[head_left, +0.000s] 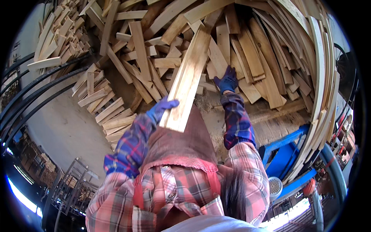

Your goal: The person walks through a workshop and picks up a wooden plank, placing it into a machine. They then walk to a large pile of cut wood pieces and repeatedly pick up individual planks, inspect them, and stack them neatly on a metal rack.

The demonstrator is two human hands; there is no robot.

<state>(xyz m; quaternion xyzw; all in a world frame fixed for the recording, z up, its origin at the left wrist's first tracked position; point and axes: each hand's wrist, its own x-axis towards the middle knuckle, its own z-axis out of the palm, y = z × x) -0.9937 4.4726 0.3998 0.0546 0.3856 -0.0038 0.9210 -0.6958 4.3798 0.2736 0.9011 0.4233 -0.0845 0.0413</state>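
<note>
My left hand (164,110), in a purple-blue work glove, is closed around the near left edge of a long pale wooden board (190,69). The board slants up and away over the pile, its near end in front of my apron (177,143). To the right, my right hand (227,80), in a dark blue glove, has its fingers apart at the near ends of several loose boards (217,58). It seems to touch one of them; its palm side is hidden. Plaid sleeve covers sit on both forearms.
A large heap of loose wood pieces (166,62) fills the far side. Neater stacks (112,112) stand at left, beside curved black bars (42,83). Long strips (317,69) lean at right, above a blue metal frame (284,150) and a white perforated container (274,186).
</note>
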